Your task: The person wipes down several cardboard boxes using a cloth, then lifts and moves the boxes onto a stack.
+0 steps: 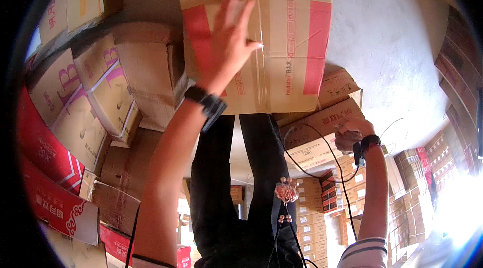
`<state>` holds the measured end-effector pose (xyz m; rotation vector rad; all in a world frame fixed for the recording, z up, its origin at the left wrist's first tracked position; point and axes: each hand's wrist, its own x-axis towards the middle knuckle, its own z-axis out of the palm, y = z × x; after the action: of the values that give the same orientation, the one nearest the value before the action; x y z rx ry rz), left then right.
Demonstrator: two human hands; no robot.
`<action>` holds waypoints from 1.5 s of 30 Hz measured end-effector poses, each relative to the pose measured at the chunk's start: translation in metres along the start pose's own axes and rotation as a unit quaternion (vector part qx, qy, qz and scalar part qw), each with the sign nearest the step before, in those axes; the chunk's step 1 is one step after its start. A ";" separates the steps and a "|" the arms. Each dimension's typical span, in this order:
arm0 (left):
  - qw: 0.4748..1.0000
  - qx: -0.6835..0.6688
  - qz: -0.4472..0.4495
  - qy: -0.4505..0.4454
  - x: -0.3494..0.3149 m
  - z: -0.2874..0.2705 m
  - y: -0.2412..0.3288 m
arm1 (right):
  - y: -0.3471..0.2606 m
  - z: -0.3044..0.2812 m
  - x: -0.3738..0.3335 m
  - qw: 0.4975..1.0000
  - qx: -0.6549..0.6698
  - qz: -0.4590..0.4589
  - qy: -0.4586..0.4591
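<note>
A: Where is the carton in front of you?

B: The carton [302,31] is straight ahead of you, its lower edge just beyond your black trousers [214,177]. What carries it is hidden.

A: And your grip on it?

B: Your left hand [232,41] is not gripping. It lies spread over the left half, across the red band [198,29] near the left edge, the thumb reaching toward the middle seam [260,74]. The hand is blurred, so I can't say how firmly it presses, or whether every finger touches.

A: Your right hand?

B: Your right hand [358,128] is well apart from that carton, off its lower right corner, fingers curled, in front of a brown carton [322,135]. A black cable [338,160] loops just beside it. I can't tell whether the fingers hold anything.

A: How far along are you?

B: The face toward you looks closed, with a shiny strip, probably clear tape, along the seam, so I'd judge the closing of that side done. Nothing visible settles what is left: the far sides and underside are out of sight.
</note>
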<state>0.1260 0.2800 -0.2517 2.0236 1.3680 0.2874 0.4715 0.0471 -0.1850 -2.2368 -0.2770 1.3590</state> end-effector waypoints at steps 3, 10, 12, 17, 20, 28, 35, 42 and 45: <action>0.989 -0.004 -0.021 0.145 -0.037 -0.016 -0.020 | 0.014 -0.035 -0.002 0.992 0.122 0.035 0.025; 0.814 -0.334 -0.473 0.044 -0.125 0.006 -0.130 | 0.012 -0.028 0.071 0.928 0.359 0.040 -0.094; 0.728 -0.406 -0.551 -0.042 -0.126 0.024 -0.123 | 0.013 -0.012 0.094 0.897 0.414 0.041 -0.150; 0.730 -0.415 -0.529 -0.121 -0.157 0.064 -0.131 | -0.001 0.045 0.139 0.834 0.476 0.024 -0.276; 0.748 -0.446 -0.483 -0.092 -0.176 0.096 -0.142 | 0.020 0.032 0.170 0.756 0.490 -0.006 -0.433; 0.759 -0.387 -0.485 -0.198 -0.204 0.105 -0.170 | 0.033 0.072 0.165 0.801 0.498 0.090 -0.320; 0.778 -0.375 -0.470 -0.185 -0.203 0.078 -0.140 | 0.068 0.092 0.170 0.905 0.295 -0.138 -0.272; 0.801 -0.333 -0.456 -0.197 -0.193 0.021 -0.115 | 0.039 0.095 0.166 0.739 0.571 0.066 -0.351; 0.818 -0.311 -0.440 -0.201 -0.172 -0.005 -0.119 | 0.031 0.096 0.162 0.751 0.548 0.047 -0.366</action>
<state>-0.0382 0.1565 -0.2924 0.7252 1.5086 -0.1124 0.4626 0.1192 -0.3621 -0.7041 0.3361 1.7386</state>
